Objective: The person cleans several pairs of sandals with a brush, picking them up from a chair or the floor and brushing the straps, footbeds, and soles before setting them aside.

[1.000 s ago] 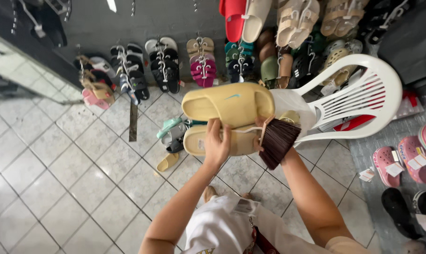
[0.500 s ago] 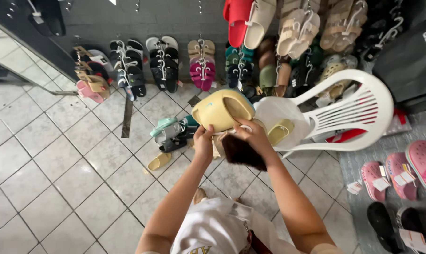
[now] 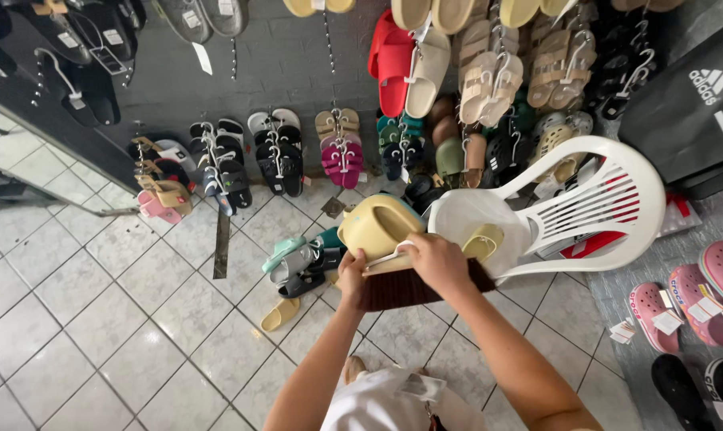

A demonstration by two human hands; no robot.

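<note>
Yellow foam slide sandal (image 3: 377, 226) was grasped by left hand (image 3: 350, 267); right hand (image 3: 435, 262) clenched dark-bristled brush (image 3: 413, 287) above grey tiled floor (image 3: 98, 319), beside white plastic chair (image 3: 593, 207).

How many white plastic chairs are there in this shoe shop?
1. The white plastic chair stands on the tiles beside the wall of hanging sandals, just past the person's right hand. Others may be out of view.

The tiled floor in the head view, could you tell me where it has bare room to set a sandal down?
The tiled floor lies bare at lower left, between the mirror wall and the loose sandals. It is crowded along the hanging sandal rows, around the white plastic chair, and on the grey mat at right with pink clogs.
</note>
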